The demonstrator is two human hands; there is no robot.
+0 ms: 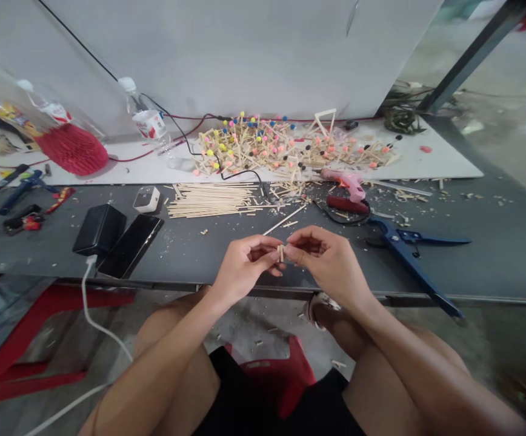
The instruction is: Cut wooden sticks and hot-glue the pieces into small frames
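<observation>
My left hand (245, 266) and my right hand (324, 257) meet over the front edge of the dark table (199, 248). Both pinch a few short wooden stick pieces (281, 252) held upright between the fingertips. A long thin stick (285, 220) lies on the table just beyond my hands. Farther back lies a bundle of long wooden sticks (213, 200). Behind it sits a heap of small stick figures with coloured balls (281, 145).
A pink glue gun (347, 181) and blue-handled cutters (408, 254) lie to the right. A phone (131, 245), a black box (99, 229) with a white cable and a small white device (147, 198) lie left. Water bottles (147, 118) and a red brush (72, 148) stand at the back left.
</observation>
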